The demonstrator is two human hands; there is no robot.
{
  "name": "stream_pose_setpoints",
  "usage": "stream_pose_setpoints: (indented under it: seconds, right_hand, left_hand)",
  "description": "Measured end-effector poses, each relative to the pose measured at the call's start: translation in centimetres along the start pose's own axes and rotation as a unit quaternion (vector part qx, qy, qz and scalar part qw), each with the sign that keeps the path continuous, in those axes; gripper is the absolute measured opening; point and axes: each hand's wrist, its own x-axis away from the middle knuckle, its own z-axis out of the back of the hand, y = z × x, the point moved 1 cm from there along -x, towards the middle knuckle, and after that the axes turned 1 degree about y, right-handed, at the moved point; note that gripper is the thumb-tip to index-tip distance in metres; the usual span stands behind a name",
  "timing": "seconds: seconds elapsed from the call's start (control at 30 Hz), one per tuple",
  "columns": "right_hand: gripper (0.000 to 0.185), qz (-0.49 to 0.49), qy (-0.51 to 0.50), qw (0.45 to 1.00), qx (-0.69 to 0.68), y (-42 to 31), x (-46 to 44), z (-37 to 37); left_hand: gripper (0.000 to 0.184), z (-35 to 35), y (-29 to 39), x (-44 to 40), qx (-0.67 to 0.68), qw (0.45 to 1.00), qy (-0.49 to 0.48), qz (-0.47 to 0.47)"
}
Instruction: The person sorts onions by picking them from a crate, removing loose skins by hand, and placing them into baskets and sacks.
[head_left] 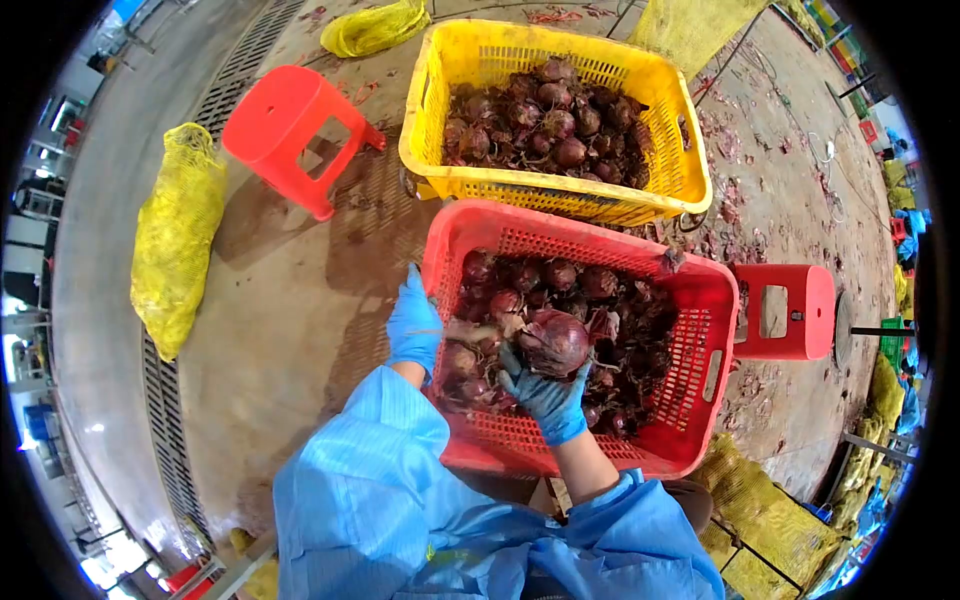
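A red crate (465, 235) full of red onions stands in front of me. Above its onions, my right hand (548, 395), in a blue glove, holds a large red onion (554, 343) from below, with a pale stalk end pointing left. At the crate's left rim is my left hand (414, 325), also gloved in blue, its fingers pressed together. A thin, blurred object (440, 331) runs from it toward the onion; I cannot make out what it is.
Beyond the red crate stands a yellow crate (560, 190) of red onions. One red stool (290, 115) is at the upper left, another (800, 310) at the right. A full yellow mesh sack (180, 240) lies left. Onion skins litter the floor.
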Motion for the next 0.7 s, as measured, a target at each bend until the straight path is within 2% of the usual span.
stream_pose_setpoints:
  seconds: [0.07, 0.1, 0.17, 0.2, 0.37, 0.47, 0.53, 0.63, 0.67, 0.7]
  right_hand:
    - [0.087, 0.031, 0.095, 0.993, -0.068, 1.3, 0.3, -2.2]
    - [0.087, 0.031, 0.095, 0.993, -0.066, 1.1, 0.1, -1.9]
    - [0.083, 0.052, 0.111, 0.977, -0.173, 0.6, -0.3, -0.2]
    - [0.073, 0.024, 0.057, 0.988, -0.139, 1.0, -0.4, 0.1]
    - [0.055, -0.023, 0.008, 0.975, -0.219, 1.2, -0.4, -0.7]
    - [0.050, -0.014, 0.045, 0.983, -0.180, 1.1, -0.8, -1.2]
    - [0.047, 0.012, 0.051, 0.994, -0.095, 0.8, -0.7, -1.0]
    - [0.050, 0.015, 0.032, 0.999, -0.033, -0.4, -0.9, 1.4]
    - [0.052, 0.154, 0.075, 0.922, 0.347, -0.6, -1.0, 2.2]
    - [0.055, 0.167, 0.107, 0.945, 0.260, 0.0, -0.8, 0.4]
  left_hand:
    - [0.060, 0.3, 0.2, 0.1, -0.002, 1.000, -0.001, 0.003]
    - [0.059, 0.6, 0.5, 0.2, -0.008, 1.000, -0.003, 0.005]
    - [0.061, 1.2, 1.0, 0.3, 0.001, 1.000, -0.017, 0.021]
    - [0.063, 1.4, 1.2, 0.3, 0.008, 0.999, -0.031, 0.035]
    - [0.062, 1.0, 0.8, 0.3, 0.005, 0.999, -0.023, 0.033]
    - [0.062, 0.6, 0.5, 0.0, 0.005, 0.999, -0.025, 0.033]
    - [0.062, 0.7, 0.6, -0.1, 0.000, 0.999, -0.030, 0.038]
    - [0.062, 0.8, 0.7, 0.0, -0.002, 0.999, -0.027, 0.035]
    - [0.062, 0.8, 0.7, 0.0, 0.000, 0.999, -0.029, 0.037]
    - [0.062, 0.7, 0.6, 0.0, 0.002, 0.999, -0.030, 0.038]
